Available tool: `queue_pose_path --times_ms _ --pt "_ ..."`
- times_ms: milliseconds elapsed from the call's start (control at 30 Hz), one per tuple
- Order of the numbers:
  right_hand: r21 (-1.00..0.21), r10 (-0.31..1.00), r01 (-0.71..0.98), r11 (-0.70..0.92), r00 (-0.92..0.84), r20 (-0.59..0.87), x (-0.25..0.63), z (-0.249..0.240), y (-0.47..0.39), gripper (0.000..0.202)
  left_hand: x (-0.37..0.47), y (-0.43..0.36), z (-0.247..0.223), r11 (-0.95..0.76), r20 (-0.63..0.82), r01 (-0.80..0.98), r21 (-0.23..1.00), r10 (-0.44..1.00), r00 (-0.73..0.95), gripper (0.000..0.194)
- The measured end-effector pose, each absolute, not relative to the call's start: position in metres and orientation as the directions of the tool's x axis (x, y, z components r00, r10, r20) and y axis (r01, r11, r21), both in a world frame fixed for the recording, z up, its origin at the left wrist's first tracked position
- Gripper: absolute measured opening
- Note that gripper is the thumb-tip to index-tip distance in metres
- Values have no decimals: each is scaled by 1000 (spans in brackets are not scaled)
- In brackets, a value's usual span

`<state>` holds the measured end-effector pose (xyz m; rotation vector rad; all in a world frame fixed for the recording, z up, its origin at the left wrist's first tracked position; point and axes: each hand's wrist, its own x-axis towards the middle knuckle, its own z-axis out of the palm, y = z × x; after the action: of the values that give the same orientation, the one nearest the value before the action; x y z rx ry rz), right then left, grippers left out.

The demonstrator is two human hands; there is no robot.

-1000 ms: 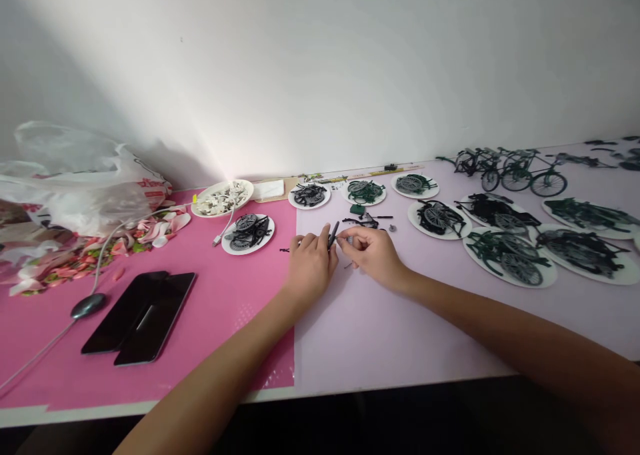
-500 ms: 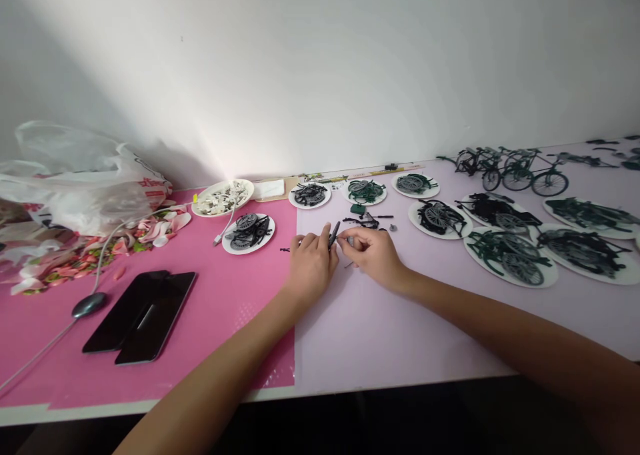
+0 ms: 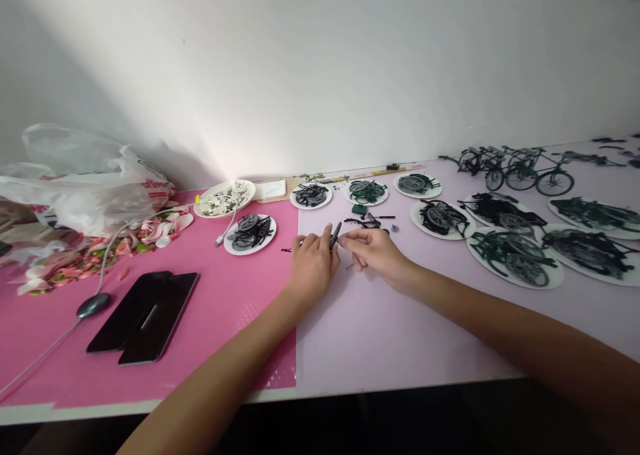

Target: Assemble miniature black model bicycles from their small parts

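The person's left hand (image 3: 314, 265) holds a slim, dark-grey, rod-like piece (image 3: 336, 233) pinched in its fingers, the piece tilted upward just above the pink-and-lilac table (image 3: 370, 335). The right hand (image 3: 375, 251) meets it from the other side, thumb and forefinger drawn narrow at the piece's edge; whether they grip something tiny cannot be told. Over the last half second the left hand has kept its pose, while the right hand's fingers have shifted slightly and the grey patch seen among them is now hidden, which suggests fine handling at the same spot. Just beyond lie a small dark-green block (image 3: 359, 209), thin black plastic parts (image 3: 369, 221) and a little round grey piece (image 3: 395, 228), all apart from the hands.
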<state>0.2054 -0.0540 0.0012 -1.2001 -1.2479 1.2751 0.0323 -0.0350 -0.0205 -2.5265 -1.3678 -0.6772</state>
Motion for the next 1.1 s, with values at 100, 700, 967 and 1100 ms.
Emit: queue_pose_path --times_ms 100,700,967,1100 --pt "-998 995 -17 -58 -84 -57 206 1 -53 36 32 -35 -20 -554 478 831 57 746 465 47" --pt "-521 695 597 610 -86 714 213 -28 -44 15 33 -34 -22 -563 480 826 41 736 478 49" --pt "-481 653 608 632 -83 753 211 -32 -42 13 32 -34 -24 -581 485 814 17 717 501 50" --pt "-457 630 619 639 -81 772 210 -35 -41 13 32 -34 -24 -589 480 808 9 711 513 50"
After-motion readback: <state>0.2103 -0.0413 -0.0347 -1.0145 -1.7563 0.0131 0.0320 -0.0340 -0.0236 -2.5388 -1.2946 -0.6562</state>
